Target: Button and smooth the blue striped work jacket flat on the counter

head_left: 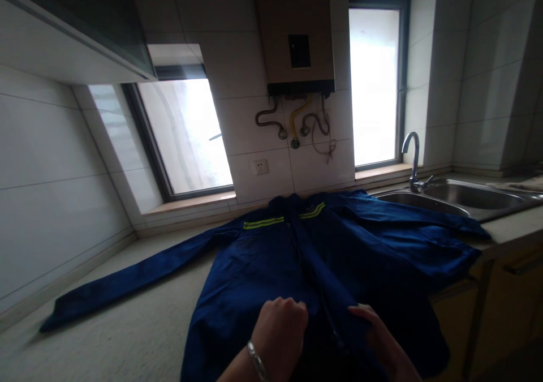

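A dark blue work jacket (254, 274) with yellow-green stripes across the chest lies spread on the counter, collar toward the wall. Its front is undone, and a zipper edge runs down the middle. My left hand (282, 328), with a silver bracelet at the wrist, is closed in a fist on the lower front panel; its fingertips are hidden. On the other side of the zipper edge, my right hand (377, 334) pinches the other front panel near the hem. One sleeve stretches out flat to the left, and the other lies folded toward the sink.
The pale counter (139, 308) extends to the left under the sleeve. A double steel sink (479, 195) with a faucet (413, 155) is at the right. A water heater (297, 37) with hoses hangs on the tiled wall above a socket (260, 167), between two windows.
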{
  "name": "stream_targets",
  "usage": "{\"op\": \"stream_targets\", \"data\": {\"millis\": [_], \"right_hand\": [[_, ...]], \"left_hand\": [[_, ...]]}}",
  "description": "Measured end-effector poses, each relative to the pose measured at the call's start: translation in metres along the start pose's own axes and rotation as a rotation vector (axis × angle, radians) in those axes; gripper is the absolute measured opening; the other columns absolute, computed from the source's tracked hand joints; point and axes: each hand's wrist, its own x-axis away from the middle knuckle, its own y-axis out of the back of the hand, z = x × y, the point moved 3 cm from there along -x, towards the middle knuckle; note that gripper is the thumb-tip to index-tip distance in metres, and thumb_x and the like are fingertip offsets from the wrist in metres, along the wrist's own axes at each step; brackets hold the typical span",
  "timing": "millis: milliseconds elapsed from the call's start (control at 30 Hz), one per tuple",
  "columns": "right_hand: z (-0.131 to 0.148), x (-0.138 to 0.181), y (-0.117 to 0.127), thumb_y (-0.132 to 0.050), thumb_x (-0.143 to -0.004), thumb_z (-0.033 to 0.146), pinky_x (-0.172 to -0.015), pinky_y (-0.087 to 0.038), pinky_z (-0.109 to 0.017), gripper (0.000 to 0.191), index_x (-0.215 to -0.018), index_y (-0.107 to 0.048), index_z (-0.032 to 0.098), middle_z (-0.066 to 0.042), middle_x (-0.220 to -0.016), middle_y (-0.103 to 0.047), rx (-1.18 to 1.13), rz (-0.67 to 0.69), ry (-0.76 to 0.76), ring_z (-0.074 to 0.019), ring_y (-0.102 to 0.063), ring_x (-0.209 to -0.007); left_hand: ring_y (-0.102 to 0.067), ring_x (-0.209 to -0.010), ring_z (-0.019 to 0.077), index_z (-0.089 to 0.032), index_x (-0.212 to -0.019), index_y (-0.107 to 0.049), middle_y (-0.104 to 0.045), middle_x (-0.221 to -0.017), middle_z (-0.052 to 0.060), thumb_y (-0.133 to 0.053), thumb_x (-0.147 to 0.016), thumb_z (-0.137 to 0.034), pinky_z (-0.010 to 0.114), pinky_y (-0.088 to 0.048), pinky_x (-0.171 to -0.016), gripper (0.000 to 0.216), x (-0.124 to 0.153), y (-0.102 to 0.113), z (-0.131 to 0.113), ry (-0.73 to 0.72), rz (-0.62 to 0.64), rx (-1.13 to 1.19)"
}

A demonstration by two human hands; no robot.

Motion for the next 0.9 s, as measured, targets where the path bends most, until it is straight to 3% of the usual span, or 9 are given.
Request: {"op": "stream_targets", "data": {"millis": [67, 200, 333, 433, 500, 600, 767, 900], "right_hand": [[0.013, -0.015, 0.004, -0.072, -0.071, 0.036, -0.086, -0.053, -0.029, 0.067, -0.130, -0.041, 0.028, -0.011, -0.131, -0.048, 0.094, -0.052, 0.003, -0.0257, -0.055, -0.114], [0.041, -0.046, 0.008, -0.062, -0.081, 0.027, -0.079, -0.055, -0.023, 0.032, -0.111, -0.055, 0.023, -0.009, -0.123, -0.052, 0.169, -0.092, 0.062, -0.0196, -0.059, -0.106], [0.061, -0.068, 0.012, -0.062, -0.083, 0.028, -0.084, -0.054, -0.026, 0.010, -0.089, -0.064, 0.021, -0.008, -0.112, -0.059, 0.177, -0.114, 0.235, -0.0195, -0.060, -0.101], [0.062, -0.077, 0.015, -0.064, -0.082, 0.029, -0.075, -0.055, -0.023, 0.010, -0.083, -0.064, 0.019, -0.006, -0.096, -0.065, 0.167, -0.143, 0.262, -0.0167, -0.064, -0.085], [0.059, -0.079, 0.017, -0.067, -0.080, 0.031, -0.068, -0.054, -0.020, 0.015, -0.089, -0.064, 0.020, -0.004, -0.088, -0.068, 0.169, -0.175, 0.237, -0.0147, -0.064, -0.075], [0.056, -0.080, 0.017, -0.070, -0.077, 0.034, -0.064, -0.053, -0.018, 0.020, -0.093, -0.066, 0.022, -0.001, -0.088, -0.069, 0.176, -0.197, 0.179, -0.0148, -0.065, -0.076], [0.057, -0.076, 0.019, -0.063, -0.083, 0.032, -0.051, -0.049, -0.015, 0.016, -0.096, -0.066, 0.023, 0.003, -0.070, -0.065, 0.207, -0.126, 0.072, -0.0099, -0.060, -0.057], [0.060, -0.074, 0.015, -0.062, -0.085, 0.027, -0.062, -0.053, -0.015, 0.016, -0.100, -0.064, 0.023, 0.003, -0.082, -0.070, 0.230, -0.124, 0.195, -0.0103, -0.065, -0.065]], "left_hand": [[-0.068, -0.078, 0.0243, -0.020, -0.086, -0.065, -0.071, -0.082, 0.007, -0.040, -0.081, -0.006, 0.035, -0.052, -0.068, 0.029, 0.001, 0.019, 0.005, -0.005, -0.057, -0.035], [-0.067, -0.085, 0.0199, -0.022, -0.101, -0.063, -0.071, -0.091, 0.004, -0.039, -0.087, -0.008, 0.030, -0.052, -0.072, 0.031, 0.001, 0.039, 0.023, -0.068, -0.247, 0.000], [-0.064, -0.097, 0.0145, -0.021, -0.119, -0.055, -0.069, -0.106, 0.004, -0.037, -0.091, -0.013, 0.033, -0.044, -0.099, 0.034, 0.001, 0.044, 0.032, -0.277, -0.342, 0.126], [-0.064, -0.100, 0.0115, -0.021, -0.121, -0.054, -0.068, -0.110, 0.002, -0.037, -0.091, -0.012, 0.035, -0.033, -0.111, 0.036, 0.002, 0.043, 0.031, -0.406, -0.338, 0.172], [-0.065, -0.097, 0.0117, -0.022, -0.120, -0.055, -0.070, -0.105, 0.001, -0.038, -0.091, -0.013, 0.033, -0.039, -0.107, 0.034, 0.002, 0.042, 0.029, -0.425, -0.337, 0.159], [-0.067, -0.093, 0.0133, -0.022, -0.117, -0.057, -0.071, -0.100, 0.001, -0.041, -0.091, -0.013, 0.032, -0.047, -0.099, 0.032, 0.000, 0.041, 0.028, -0.436, -0.357, 0.126], [-0.068, -0.086, 0.0115, -0.019, -0.114, -0.058, -0.072, -0.093, 0.000, -0.041, -0.091, -0.012, 0.036, -0.044, -0.103, 0.029, -0.002, 0.044, 0.032, -0.421, -0.479, 0.185], [-0.068, -0.086, 0.0101, -0.019, -0.110, -0.058, -0.072, -0.094, 0.000, -0.039, -0.091, -0.010, 0.039, -0.038, -0.109, 0.029, 0.002, 0.046, 0.025, -0.435, -0.502, 0.212]]}}
